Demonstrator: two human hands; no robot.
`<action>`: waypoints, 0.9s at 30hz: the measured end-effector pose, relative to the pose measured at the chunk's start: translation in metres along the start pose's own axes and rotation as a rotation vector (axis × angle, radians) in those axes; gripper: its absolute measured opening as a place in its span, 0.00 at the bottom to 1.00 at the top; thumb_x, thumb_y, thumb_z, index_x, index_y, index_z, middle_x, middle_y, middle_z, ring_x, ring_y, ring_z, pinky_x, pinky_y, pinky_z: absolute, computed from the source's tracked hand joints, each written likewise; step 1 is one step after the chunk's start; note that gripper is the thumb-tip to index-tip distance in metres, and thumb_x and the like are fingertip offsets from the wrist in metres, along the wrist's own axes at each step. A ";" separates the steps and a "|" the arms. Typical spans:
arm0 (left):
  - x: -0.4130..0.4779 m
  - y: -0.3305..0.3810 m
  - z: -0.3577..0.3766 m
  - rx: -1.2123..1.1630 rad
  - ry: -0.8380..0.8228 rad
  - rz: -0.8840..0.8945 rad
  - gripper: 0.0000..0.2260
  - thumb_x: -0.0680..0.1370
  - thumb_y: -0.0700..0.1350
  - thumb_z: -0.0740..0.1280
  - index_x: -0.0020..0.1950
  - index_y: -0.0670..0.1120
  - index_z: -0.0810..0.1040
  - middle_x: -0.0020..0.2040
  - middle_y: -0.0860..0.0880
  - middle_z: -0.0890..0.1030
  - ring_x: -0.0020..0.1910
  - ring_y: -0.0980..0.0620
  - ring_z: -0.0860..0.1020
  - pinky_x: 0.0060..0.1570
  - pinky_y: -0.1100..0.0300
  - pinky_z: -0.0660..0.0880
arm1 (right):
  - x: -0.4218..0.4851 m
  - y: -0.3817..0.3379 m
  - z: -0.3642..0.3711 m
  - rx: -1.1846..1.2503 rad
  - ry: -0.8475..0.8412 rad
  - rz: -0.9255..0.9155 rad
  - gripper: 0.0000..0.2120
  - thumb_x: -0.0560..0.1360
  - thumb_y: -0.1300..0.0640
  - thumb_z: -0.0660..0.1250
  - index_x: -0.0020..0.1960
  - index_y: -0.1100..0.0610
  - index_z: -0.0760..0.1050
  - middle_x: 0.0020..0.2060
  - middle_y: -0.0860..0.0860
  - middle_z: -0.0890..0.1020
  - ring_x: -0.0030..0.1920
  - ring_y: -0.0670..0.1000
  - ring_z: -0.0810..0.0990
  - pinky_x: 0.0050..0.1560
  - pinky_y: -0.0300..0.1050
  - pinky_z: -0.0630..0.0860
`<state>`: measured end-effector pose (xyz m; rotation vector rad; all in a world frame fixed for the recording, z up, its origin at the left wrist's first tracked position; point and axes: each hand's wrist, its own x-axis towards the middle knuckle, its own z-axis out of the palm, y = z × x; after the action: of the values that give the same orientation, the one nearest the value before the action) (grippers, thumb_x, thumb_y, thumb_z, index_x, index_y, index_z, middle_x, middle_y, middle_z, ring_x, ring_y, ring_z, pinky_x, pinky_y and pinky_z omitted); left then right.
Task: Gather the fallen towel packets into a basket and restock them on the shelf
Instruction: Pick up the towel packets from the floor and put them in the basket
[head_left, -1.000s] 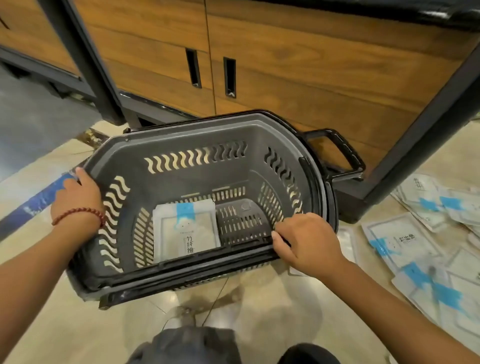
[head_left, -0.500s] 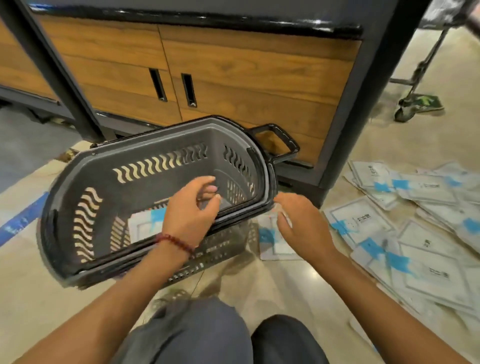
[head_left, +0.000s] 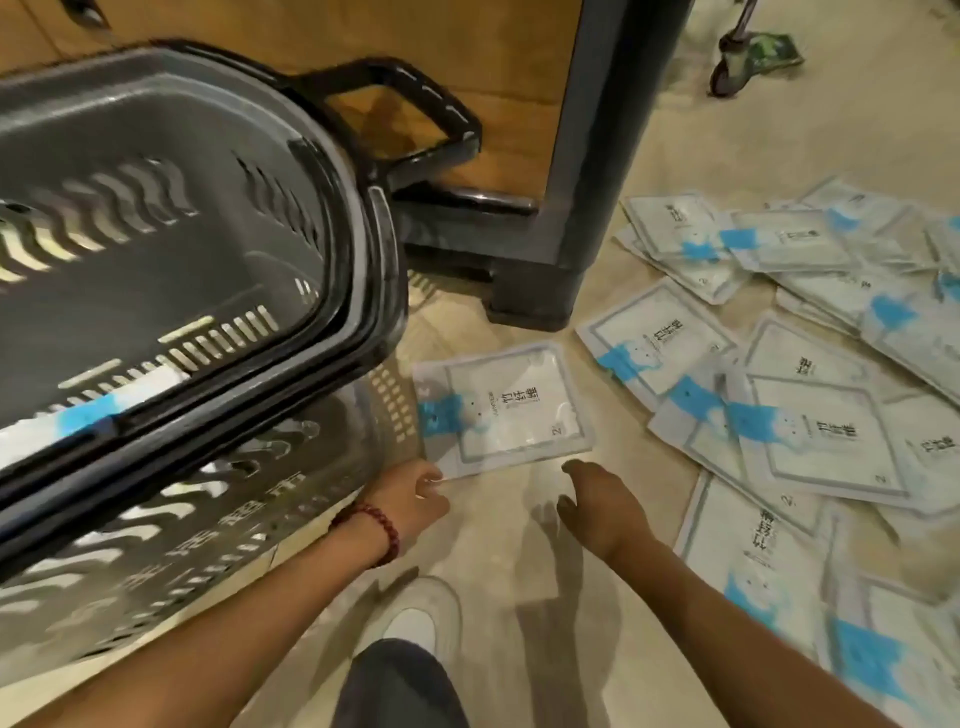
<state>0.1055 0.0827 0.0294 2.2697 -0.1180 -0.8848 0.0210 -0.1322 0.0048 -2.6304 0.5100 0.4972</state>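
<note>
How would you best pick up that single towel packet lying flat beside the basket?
Probably take the towel packet by its near edge, coming from the person's side. It lies flat and thin on the floor, so a lifted corner gives fingers purchase; the basket crowds its left side. The left hand is at the near-left corner.

Centre frame, a towel packet (head_left: 511, 410) lies flat on the beige floor (head_left: 498, 530), just beside the grey basket (head_left: 363, 270) that fills the left. On my feed the left hand (head_left: 415, 499), a red bead bracelet (head_left: 376, 525) at its wrist, touches the packet's near corner; I cannot tell whether it pinches. The right hand (head_left: 597, 504) hovers just below the packet, fingers loose. A second packet (head_left: 104, 405) lies inside the basket. A heap of packets (head_left: 810, 415) covers the right.
</note>
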 end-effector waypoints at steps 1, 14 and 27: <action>0.019 -0.007 0.009 0.010 -0.013 -0.028 0.17 0.74 0.41 0.68 0.62 0.44 0.75 0.57 0.45 0.78 0.54 0.47 0.77 0.56 0.57 0.74 | 0.017 0.002 0.008 0.007 0.007 -0.001 0.16 0.77 0.57 0.60 0.64 0.59 0.69 0.60 0.56 0.75 0.60 0.56 0.73 0.57 0.46 0.72; 0.077 -0.056 0.063 -0.076 -0.031 -0.149 0.12 0.73 0.37 0.68 0.56 0.43 0.77 0.50 0.44 0.80 0.51 0.47 0.79 0.56 0.55 0.75 | 0.048 0.012 0.079 -0.243 0.192 -0.133 0.10 0.60 0.56 0.73 0.40 0.57 0.79 0.39 0.53 0.81 0.37 0.55 0.80 0.31 0.42 0.69; 0.068 -0.059 0.078 -0.221 0.023 -0.178 0.10 0.73 0.40 0.69 0.53 0.46 0.77 0.48 0.49 0.80 0.50 0.52 0.78 0.56 0.57 0.74 | 0.047 0.038 0.082 -0.068 0.220 0.433 0.35 0.62 0.39 0.76 0.55 0.63 0.69 0.54 0.57 0.72 0.55 0.57 0.70 0.47 0.48 0.69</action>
<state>0.0997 0.0617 -0.0876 2.1048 0.1864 -0.9139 0.0242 -0.1397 -0.0965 -2.6535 1.1646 0.3552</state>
